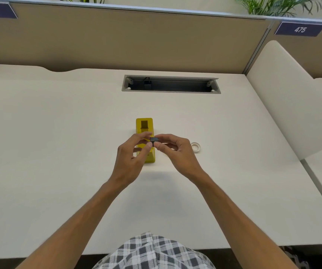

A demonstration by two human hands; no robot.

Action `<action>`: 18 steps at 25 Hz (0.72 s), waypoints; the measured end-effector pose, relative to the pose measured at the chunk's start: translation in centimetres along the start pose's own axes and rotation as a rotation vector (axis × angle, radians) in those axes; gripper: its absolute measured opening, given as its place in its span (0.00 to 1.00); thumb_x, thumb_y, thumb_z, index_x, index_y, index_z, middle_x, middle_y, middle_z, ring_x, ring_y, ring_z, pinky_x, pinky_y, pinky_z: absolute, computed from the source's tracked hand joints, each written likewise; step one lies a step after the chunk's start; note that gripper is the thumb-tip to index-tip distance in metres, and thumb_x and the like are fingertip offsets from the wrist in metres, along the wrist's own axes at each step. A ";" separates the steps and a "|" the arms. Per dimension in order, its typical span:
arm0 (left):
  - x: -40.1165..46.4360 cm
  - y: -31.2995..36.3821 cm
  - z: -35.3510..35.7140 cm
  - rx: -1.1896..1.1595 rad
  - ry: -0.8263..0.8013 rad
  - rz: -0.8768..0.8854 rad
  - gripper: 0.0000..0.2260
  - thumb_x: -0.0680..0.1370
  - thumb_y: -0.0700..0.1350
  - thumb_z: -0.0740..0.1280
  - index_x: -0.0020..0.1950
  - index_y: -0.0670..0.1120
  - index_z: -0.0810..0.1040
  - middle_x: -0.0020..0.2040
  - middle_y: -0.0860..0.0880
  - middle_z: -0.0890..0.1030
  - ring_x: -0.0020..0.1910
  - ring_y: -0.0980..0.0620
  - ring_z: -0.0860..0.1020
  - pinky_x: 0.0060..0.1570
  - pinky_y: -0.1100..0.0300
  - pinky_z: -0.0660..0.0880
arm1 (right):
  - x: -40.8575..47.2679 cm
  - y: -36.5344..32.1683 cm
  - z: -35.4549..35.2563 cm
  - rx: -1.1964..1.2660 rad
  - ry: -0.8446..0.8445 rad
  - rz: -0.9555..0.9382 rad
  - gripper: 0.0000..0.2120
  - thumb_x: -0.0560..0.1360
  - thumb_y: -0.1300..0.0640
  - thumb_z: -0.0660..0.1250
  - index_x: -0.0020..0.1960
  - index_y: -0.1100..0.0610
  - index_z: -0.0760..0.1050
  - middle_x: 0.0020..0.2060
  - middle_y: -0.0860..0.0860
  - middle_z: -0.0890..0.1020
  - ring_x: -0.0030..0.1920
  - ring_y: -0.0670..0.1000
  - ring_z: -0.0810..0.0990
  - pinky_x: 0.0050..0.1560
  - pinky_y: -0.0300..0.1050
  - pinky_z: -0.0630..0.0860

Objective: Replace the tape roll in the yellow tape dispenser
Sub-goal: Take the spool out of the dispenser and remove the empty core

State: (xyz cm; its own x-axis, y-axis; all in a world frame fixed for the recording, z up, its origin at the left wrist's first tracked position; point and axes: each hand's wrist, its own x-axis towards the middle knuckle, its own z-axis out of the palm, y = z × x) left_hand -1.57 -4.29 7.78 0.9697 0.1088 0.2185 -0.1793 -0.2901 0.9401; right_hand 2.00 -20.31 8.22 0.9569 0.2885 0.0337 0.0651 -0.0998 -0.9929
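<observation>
Yellow plastic tape dispenser (144, 127): glossy, oblong, upright on the matt off-white desk (59, 152), its near end partly hidden behind the hands. Small dark grey plastic spool core (153, 140): short, cylindrical, held above the dispenser. White tape roll (195, 147): flat ring, lying on the desk just right of the right hand. Left hand (132, 158): forearm extended, thumb and forefinger pinching the core's left end, other fingers loosely curled. Right hand (177, 152): forearm extended, thumb and forefinger pinching the core's right end. Grey rectangular cable slot (170, 84): recessed further back.
</observation>
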 end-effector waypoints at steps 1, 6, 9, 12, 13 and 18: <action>0.0 0.0 0.1 -0.021 0.001 -0.031 0.12 0.79 0.48 0.62 0.61 0.49 0.79 0.55 0.51 0.82 0.53 0.55 0.81 0.52 0.56 0.79 | -0.1 0.0 0.0 -0.008 -0.004 -0.003 0.08 0.74 0.55 0.72 0.54 0.51 0.82 0.47 0.46 0.86 0.49 0.47 0.84 0.56 0.48 0.79; 0.1 -0.7 0.2 -0.079 -0.014 -0.128 0.08 0.80 0.46 0.64 0.55 0.51 0.81 0.50 0.51 0.85 0.48 0.55 0.83 0.51 0.54 0.81 | -0.4 -0.1 0.1 -0.074 -0.025 -0.030 0.12 0.72 0.52 0.74 0.54 0.45 0.81 0.47 0.43 0.85 0.49 0.44 0.83 0.49 0.44 0.79; 0.1 -1.0 0.0 -0.140 0.022 -0.172 0.09 0.79 0.46 0.65 0.56 0.50 0.81 0.51 0.50 0.85 0.47 0.52 0.83 0.50 0.55 0.81 | 0.1 0.7 -0.7 -0.227 0.029 -0.029 0.15 0.73 0.49 0.72 0.60 0.46 0.78 0.50 0.42 0.83 0.50 0.41 0.81 0.45 0.38 0.77; 0.2 -1.2 -0.2 -0.157 0.038 -0.188 0.08 0.79 0.46 0.65 0.56 0.52 0.81 0.50 0.51 0.85 0.44 0.51 0.84 0.48 0.58 0.80 | 1.3 2.7 -2.1 -0.869 0.120 -0.042 0.20 0.76 0.45 0.65 0.66 0.48 0.73 0.60 0.45 0.79 0.58 0.46 0.77 0.51 0.40 0.73; 0.2 -1.2 -0.3 -0.171 0.037 -0.196 0.08 0.79 0.46 0.66 0.56 0.52 0.81 0.49 0.51 0.85 0.44 0.51 0.84 0.47 0.59 0.80 | 1.7 3.5 -2.4 -1.060 0.078 -0.016 0.23 0.76 0.45 0.64 0.69 0.49 0.70 0.65 0.48 0.76 0.62 0.50 0.74 0.56 0.46 0.73; 0.2 -1.6 -1.0 -0.247 0.044 -0.243 0.09 0.78 0.41 0.66 0.57 0.48 0.81 0.50 0.48 0.85 0.46 0.50 0.84 0.48 0.59 0.80 | 2.9 6.3 -2.9 -1.289 -0.101 0.102 0.29 0.77 0.41 0.62 0.74 0.51 0.63 0.72 0.54 0.67 0.69 0.57 0.68 0.62 0.54 0.69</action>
State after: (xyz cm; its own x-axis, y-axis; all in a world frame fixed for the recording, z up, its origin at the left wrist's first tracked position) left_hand -1.25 -2.89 6.57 0.9819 0.1889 -0.0137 0.0164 -0.0124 0.9998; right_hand 6.00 -22.84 2.38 0.9519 0.2896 -0.0996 0.2715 -0.9485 -0.1633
